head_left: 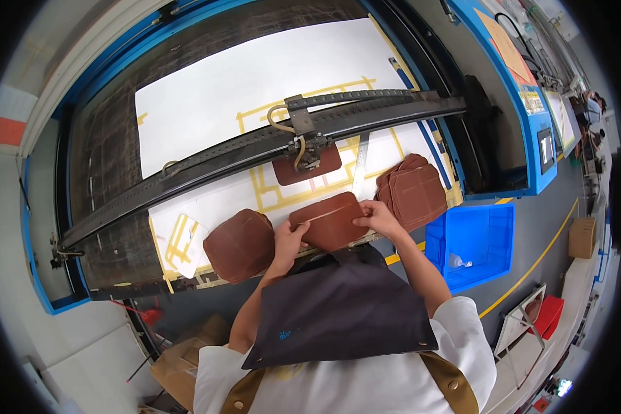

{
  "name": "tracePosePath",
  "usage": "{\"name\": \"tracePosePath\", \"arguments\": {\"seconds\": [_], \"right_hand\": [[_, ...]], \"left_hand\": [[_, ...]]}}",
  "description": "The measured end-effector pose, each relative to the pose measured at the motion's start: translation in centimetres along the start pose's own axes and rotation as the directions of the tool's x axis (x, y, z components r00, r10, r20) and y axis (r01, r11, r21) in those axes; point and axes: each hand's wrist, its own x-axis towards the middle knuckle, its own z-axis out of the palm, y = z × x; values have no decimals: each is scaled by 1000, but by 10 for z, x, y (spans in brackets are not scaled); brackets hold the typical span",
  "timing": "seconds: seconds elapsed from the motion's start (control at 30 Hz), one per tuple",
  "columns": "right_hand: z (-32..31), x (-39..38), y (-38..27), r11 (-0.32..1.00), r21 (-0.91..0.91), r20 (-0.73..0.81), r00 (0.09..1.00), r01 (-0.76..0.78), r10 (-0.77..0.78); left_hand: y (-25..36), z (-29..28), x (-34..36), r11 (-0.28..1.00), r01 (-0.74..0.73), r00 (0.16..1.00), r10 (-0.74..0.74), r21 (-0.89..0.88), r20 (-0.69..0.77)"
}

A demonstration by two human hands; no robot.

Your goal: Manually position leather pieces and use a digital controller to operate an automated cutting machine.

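Observation:
A reddish-brown leather panel (334, 224) with rounded corners is held up at the machine bed's front edge. My left hand (288, 241) pinches its left end, and my right hand (379, 219) grips its right end. To the left lies a stack of brown leather panels (239, 246). On the right rests a second, fanned-out stack of panels (414, 193). Another brown panel (331, 162) lies flat inside yellow tape lines, partly hidden beneath the machine's carriage head (310, 150).
A black gantry beam (207, 169) crosses the bed over white paper (200, 103). A metal ruler (361, 165) lies near the right stack. At left is a white taped template (183, 245). A blue crate (486, 238) with a small white bottle stands at right.

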Motion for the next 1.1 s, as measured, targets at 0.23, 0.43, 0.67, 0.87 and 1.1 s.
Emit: {"name": "tracePosePath", "arguments": {"seconds": [0.23,0.43,0.67,0.87,1.1], "right_hand": [[30,21,14,833,-538,-148,958,130,-246],[25,15,9,826,-560,-188,961,64,-202],[28,19,13,817,-576,-177,969,39,-171],[34,27,18,813,-581,-180,970,30,-164],[27,32,23,878,-479,-196,974,5,-112]], "left_hand": [[6,-6,10,976,63,994,-43,206,-102],[-30,-14,25,936,-33,992,72,350,-101],[-38,0,24,888,-45,984,119,459,-135],[-57,0,26,831,-70,969,188,552,-161],[-33,6,20,940,-44,989,88,339,-116]]}}
